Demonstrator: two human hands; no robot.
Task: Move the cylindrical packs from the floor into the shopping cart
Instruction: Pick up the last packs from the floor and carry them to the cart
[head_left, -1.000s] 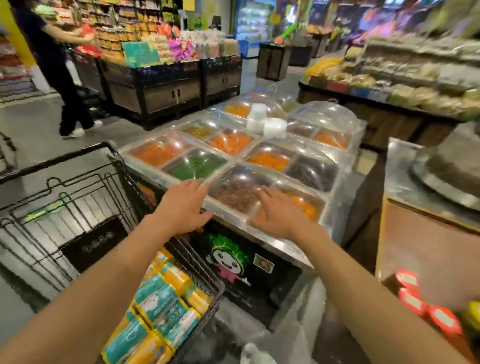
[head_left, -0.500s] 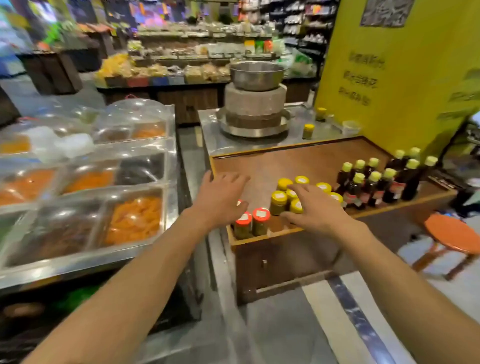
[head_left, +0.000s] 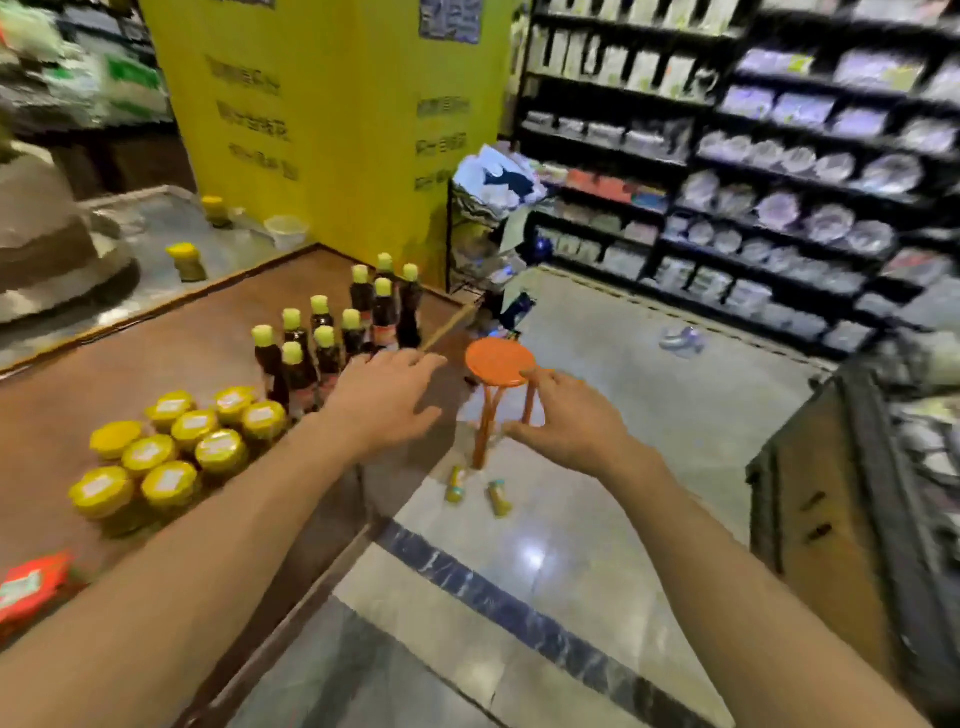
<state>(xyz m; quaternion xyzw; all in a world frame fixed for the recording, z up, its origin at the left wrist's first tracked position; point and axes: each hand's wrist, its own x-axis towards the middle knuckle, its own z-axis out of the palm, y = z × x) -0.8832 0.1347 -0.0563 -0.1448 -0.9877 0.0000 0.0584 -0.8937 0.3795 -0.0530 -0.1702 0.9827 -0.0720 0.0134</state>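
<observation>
Cylindrical packs, two of them, lie on their sides on the pale floor tiles a little below the centre of the frame: one (head_left: 456, 484) just beside the foot of the orange stool (head_left: 500, 361), the other (head_left: 499, 498) near it to the right; they are small and blurred here, yellowish with a lighter band, and we cannot read what they hold. We judge them light and fairly stiff, likely smooth-skinned, and round enough to roll on this glossy floor; we would take each round its middle with fingers and thumb, one to a hand, and not nudge an end first.

Our left hand (head_left: 385, 400) hangs in the air at centre frame with fingers spread and relaxed, holding nothing; our right hand (head_left: 569, 422) is beside it, fingers loosely curved and also holding nothing. Both are well above the packs.

The shopping cart is not in this view, so we judge a turn will be needed once the packs are in hand.

On the brown counter (head_left: 130, 374) at left stand yellow-lidded jars (head_left: 176, 441) packed close together, contents hidden under the lids; behind them, dark bottles (head_left: 332, 332) with yellow caps hold a dark liquid. Shelves (head_left: 753, 171) at upper right carry blurred packets.
</observation>
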